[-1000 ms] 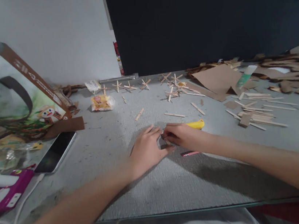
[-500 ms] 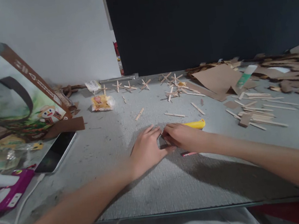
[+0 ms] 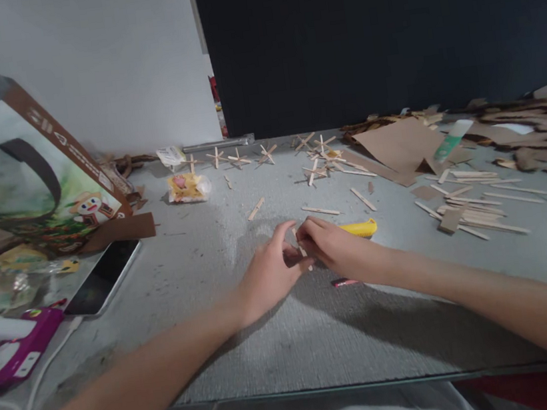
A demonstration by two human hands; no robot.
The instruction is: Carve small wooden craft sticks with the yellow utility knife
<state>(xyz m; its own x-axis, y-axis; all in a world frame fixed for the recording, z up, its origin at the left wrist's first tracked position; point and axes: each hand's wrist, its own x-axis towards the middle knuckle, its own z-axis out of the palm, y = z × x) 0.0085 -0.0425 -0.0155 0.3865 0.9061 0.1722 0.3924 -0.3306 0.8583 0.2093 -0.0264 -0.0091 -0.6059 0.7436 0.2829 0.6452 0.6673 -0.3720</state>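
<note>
Between my hands, near the middle of the grey table, a short wooden stick stands out from the fingers. My left hand curves around its left side, with thumb and forefinger at its two ends. My right hand is closed on the stick from the right. A yellow cutter lies just behind my right hand, partly covered by it. In front of that hand the end of a red pencil shows. Loose sticks lie beyond my hands.
Star-shaped stick pieces line the back, beside a yellow packet. On the right are a stick pile, cardboard and a glue stick. A phone, a purple device and a large box stand or lie left.
My left hand's forefinger and thumb have spread into a wider curve, and the short stick now shows between my hands. The right hand has shifted slightly.
</note>
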